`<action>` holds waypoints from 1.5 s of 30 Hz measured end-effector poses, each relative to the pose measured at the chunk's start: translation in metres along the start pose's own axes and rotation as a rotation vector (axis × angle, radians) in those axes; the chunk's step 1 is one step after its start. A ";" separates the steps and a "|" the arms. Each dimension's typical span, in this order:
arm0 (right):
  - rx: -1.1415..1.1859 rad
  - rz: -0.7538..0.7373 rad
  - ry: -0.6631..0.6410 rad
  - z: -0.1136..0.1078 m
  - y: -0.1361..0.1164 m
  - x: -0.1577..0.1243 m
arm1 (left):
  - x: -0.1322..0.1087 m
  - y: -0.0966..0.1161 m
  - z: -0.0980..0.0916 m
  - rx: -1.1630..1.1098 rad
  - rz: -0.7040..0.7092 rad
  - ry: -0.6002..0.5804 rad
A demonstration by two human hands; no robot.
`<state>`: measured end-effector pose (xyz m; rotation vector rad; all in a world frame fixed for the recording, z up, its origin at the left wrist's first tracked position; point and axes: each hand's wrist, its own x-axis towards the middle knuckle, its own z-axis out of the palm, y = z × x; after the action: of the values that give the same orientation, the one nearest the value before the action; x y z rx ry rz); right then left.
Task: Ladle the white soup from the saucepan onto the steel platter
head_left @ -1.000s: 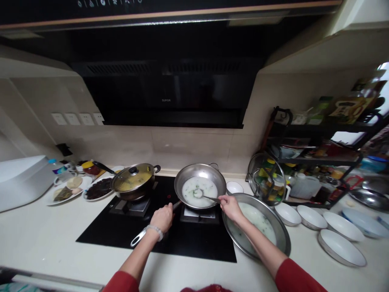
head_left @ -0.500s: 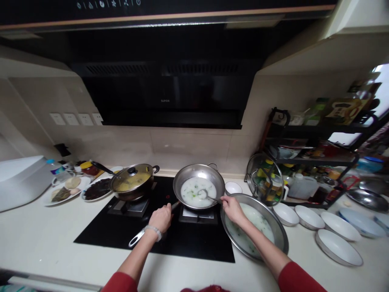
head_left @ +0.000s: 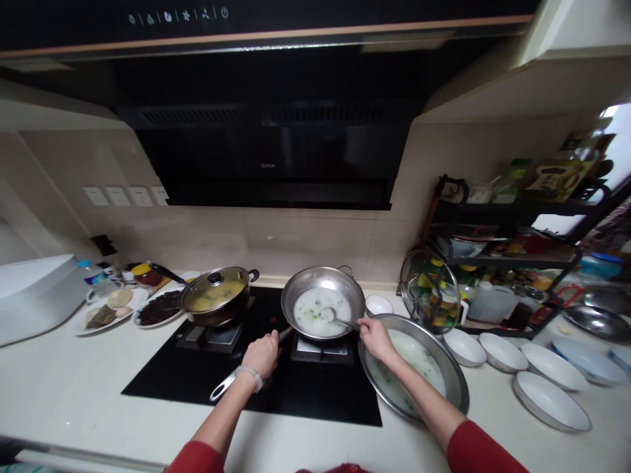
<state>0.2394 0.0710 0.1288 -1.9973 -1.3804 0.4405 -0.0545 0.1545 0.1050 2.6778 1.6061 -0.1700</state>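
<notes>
A steel wok stands on the right burner, with white soup and bits of green in it. My left hand is closed around the wok's long handle, whose end sticks out beyond the wrist. My right hand grips a metal ladle; its bowl is dipped in the soup. Beneath my right forearm is a large steel basin with more of the whitish soup, partly hidden by the arm. A small white bowl sits behind the basin, beside the wok.
On the left burner is a glass-lidded pan. Plates of food lie further left. A glass lid leans on a spice rack at right. Several white bowls line the right counter. The range hood hangs above.
The ladle's bowl has shifted very slightly within the soup. Both hands keep their grips, and the view has tilted a touch.
</notes>
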 end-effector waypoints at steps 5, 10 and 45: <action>0.059 0.080 0.017 -0.004 0.008 0.003 | -0.001 0.000 -0.001 -0.003 -0.001 -0.002; 0.083 0.113 0.033 -0.006 0.013 0.002 | -0.001 0.001 -0.002 0.000 -0.010 -0.012; 0.015 0.085 0.072 -0.015 0.015 -0.006 | -0.002 0.001 -0.003 0.001 -0.007 -0.018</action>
<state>0.2568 0.0571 0.1287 -2.0448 -1.2485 0.4117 -0.0539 0.1526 0.1085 2.6632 1.6114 -0.1952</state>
